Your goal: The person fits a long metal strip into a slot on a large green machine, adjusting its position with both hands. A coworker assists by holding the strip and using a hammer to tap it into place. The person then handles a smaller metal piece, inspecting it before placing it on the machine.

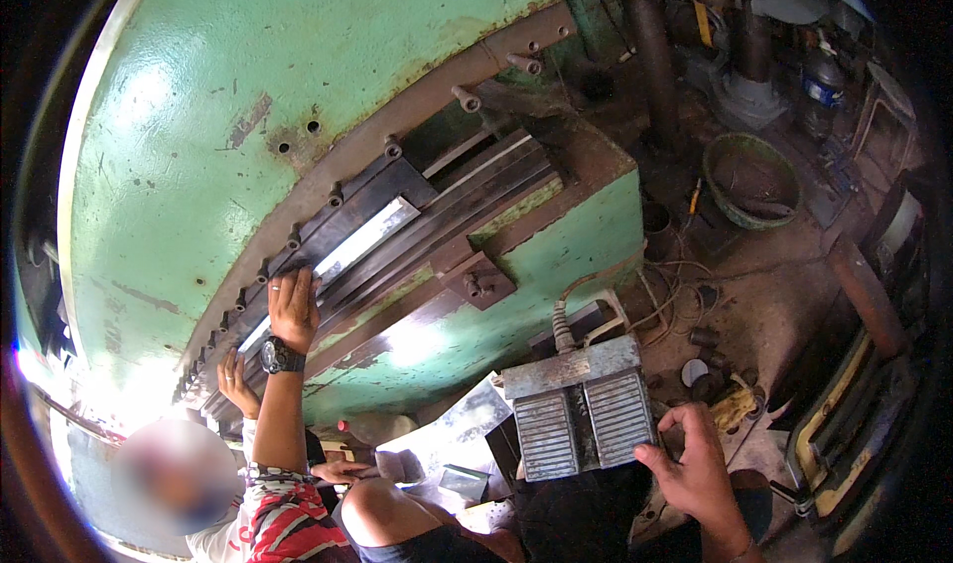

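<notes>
My right hand (pixel 695 472) comes in at the lower right, thumb on the near right corner of a grey twin foot pedal (pixel 551 426) with ribbed treads. Its fingers curl beside the pedal's right edge; their tips are partly hidden. My left hand is not in view. At the left, a co-worker's hand with a watch (pixel 284 356) presses on a shiny metal strip (pixel 362 237) lying along the bed of a large green machine (pixel 298 57). A second hand (pixel 234 382) with a ring rests farther along that bed.
A cable (pixel 564 330) rises from the pedal toward the machine. Another hand (pixel 340 471), whose I cannot tell, is by a bare knee (pixel 375 511). A round bucket (pixel 751 181), cables and scraps lie on the floor at right. Bolts (pixel 467 98) line the machine's beam.
</notes>
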The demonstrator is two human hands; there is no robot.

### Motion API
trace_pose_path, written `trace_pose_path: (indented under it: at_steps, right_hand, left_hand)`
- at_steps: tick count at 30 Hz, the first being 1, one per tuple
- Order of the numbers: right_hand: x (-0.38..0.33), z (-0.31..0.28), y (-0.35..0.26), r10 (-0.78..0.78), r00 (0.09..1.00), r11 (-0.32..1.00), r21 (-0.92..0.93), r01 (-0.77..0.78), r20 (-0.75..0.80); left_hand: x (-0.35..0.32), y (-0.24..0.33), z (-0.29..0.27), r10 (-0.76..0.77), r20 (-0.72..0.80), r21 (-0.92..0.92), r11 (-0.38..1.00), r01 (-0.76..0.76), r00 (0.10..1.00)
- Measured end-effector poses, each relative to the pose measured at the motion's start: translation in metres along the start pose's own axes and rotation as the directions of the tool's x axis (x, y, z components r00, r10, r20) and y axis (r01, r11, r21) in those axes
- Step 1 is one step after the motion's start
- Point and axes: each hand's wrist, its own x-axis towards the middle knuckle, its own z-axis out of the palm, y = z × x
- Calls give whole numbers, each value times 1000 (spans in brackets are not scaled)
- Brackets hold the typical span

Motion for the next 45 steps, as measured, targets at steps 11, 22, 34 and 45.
trace_pose_path:
  at_steps: [11, 22, 34, 45]
  right_hand:
    - [1, -7, 1, 32, 999, 999, 2, -32, 26]
    - [2, -1, -8, 177, 981, 974, 127, -185, 72]
    - [5, -9, 5, 122, 988, 975, 177, -138, 94]
    - [5, 47, -66, 120, 966, 988, -67, -139, -230]
  left_hand:
    - [2, -1, 5, 20, -2, -39, 999, -20, 1000]
    - [-14, 2, 3, -204, 30, -118, 971, 206, 978]
    - [-44, 40, -33, -774, -94, -262, 626, 734, 626]
    - [-51, 12, -22, -792, 495, -868, -436, -236, -357]
